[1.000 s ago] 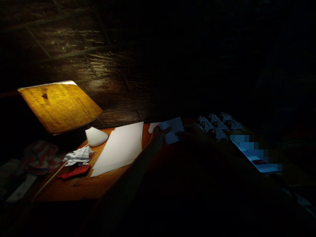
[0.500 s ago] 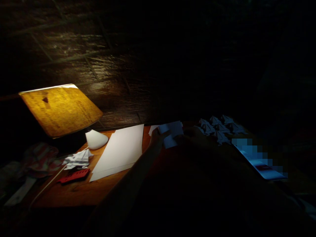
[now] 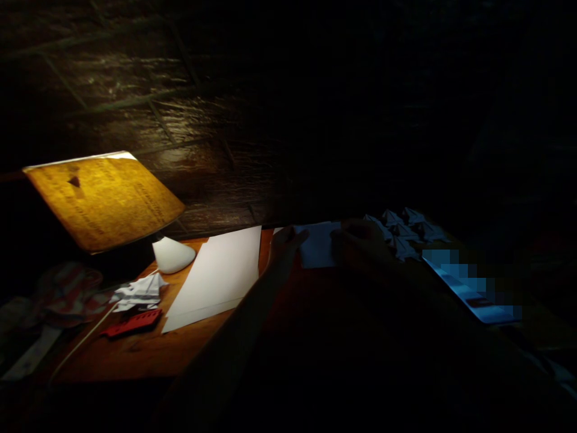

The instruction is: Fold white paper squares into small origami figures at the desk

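Two hands: left hand (image 3: pixel 286 242) and right hand (image 3: pixel 360 236) pinch opposite edges of the paper (image 3: pixel 318 246).
Paper position: between them, toward the table's (image 3: pixel 135 361) far side.
Paper angle: squarer than a moment ago, apparently under steadier control.

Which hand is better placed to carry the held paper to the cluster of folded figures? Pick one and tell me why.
Probably the right. The right hand holds the side of the paper nearer the folded figures; the left hand holds the opposite side, farther away.
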Available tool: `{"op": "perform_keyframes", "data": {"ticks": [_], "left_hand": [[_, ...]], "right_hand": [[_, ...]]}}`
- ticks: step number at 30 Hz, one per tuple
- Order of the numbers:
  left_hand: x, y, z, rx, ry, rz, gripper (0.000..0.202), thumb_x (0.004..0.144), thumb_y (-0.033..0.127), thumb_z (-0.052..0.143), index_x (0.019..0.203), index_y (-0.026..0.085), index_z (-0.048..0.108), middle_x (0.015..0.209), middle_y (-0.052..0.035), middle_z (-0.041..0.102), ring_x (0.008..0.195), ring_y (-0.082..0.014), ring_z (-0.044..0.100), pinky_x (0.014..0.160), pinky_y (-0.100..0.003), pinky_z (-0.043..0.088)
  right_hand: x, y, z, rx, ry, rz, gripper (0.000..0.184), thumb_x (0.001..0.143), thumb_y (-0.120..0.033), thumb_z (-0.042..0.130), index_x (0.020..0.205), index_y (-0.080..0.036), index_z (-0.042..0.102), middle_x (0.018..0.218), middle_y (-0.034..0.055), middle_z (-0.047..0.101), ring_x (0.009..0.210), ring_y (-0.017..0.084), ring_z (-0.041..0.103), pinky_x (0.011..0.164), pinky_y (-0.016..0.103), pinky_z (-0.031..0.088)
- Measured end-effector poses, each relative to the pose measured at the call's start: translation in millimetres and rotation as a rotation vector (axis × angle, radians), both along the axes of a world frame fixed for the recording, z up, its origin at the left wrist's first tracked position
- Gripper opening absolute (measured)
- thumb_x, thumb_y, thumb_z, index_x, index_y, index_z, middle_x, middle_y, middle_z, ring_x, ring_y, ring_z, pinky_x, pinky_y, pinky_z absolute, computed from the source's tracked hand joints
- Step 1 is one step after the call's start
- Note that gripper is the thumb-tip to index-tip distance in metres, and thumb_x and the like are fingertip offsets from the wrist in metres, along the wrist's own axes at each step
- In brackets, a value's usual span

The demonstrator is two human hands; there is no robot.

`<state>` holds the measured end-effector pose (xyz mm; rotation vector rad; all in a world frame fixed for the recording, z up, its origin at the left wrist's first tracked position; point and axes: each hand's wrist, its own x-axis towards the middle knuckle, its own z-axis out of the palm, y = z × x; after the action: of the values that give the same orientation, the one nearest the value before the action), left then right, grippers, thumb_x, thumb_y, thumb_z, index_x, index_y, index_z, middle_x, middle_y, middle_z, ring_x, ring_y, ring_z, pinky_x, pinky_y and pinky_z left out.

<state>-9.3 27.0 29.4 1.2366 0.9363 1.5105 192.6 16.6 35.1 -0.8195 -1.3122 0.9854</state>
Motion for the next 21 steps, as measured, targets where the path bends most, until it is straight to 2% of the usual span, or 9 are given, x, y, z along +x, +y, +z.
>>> {"op": "perform_keyframes", "data": {"ticks": [4, 7, 10, 14, 21], "left_hand": [[0.0, 1.4, 0.2, -0.008, 0.001, 0.001, 0.035, 0.062, 0.039, 0.09, 0.078, 0.016, 0.07, 0.075, 0.0004, 0.067, 0.072, -0.0134, 0.06, 0.068, -0.024, 0.045], [1.2, 0.0, 0.6, -0.018, -0.013, -0.003, 0.034, 0.06, 0.038, 0.091, 0.077, 0.016, 0.07, 0.075, 0.0005, 0.067, 0.07, -0.0126, 0.059, 0.067, -0.024, 0.045], [1.0, -0.4, 0.4, -0.009, -0.004, -0.013, 0.032, 0.062, 0.036, 0.09, 0.076, 0.016, 0.07, 0.072, 0.0013, 0.065, 0.069, -0.0128, 0.058, 0.067, -0.024, 0.045], [0.0, 1.1, -0.6, -0.007, 0.017, -0.001, 0.034, 0.06, 0.037, 0.091, 0.073, 0.015, 0.069, 0.068, 0.0015, 0.063, 0.067, -0.0127, 0.057, 0.066, -0.024, 0.045], [0.7, -2.8, 3.5, -0.039, 0.002, 0.029, 0.038, 0.063, 0.044, 0.089, 0.08, 0.014, 0.073, 0.075, -0.0007, 0.067, 0.07, -0.0133, 0.061, 0.067, -0.025, 0.047]], "right_hand": [[3.2, 1.3, 2.2, 0.04, -0.08, -0.036, 0.037, 0.067, -0.053, 0.081, 0.063, -0.021, 0.064, 0.066, 0.0025, 0.062, 0.064, 0.016, 0.054, 0.059, 0.029, 0.044], [6.9, 3.6, 2.7, 0.048, -0.123, -0.011, 0.038, 0.068, -0.054, 0.081, 0.062, -0.02, 0.065, 0.065, 0.0024, 0.062, 0.064, 0.016, 0.055, 0.06, 0.029, 0.044], [8.5, 4.5, 3.2, 0.022, -0.111, 0.027, 0.039, 0.067, -0.056, 0.081, 0.064, -0.02, 0.065, 0.065, 0.0024, 0.063, 0.063, 0.015, 0.055, 0.06, 0.028, 0.044], [8.3, 3.7, 5.0, 0.041, -0.104, -0.004, 0.043, 0.067, -0.059, 0.08, 0.062, -0.02, 0.063, 0.062, 0.0008, 0.059, 0.06, 0.013, 0.051, 0.057, 0.027, 0.042], [8.2, -0.3, 8.5, 0.041, -0.041, -0.045, 0.039, 0.066, -0.052, 0.082, 0.061, -0.019, 0.063, 0.059, -0.0007, 0.056, 0.057, 0.012, 0.048, 0.056, 0.027, 0.039]]}}
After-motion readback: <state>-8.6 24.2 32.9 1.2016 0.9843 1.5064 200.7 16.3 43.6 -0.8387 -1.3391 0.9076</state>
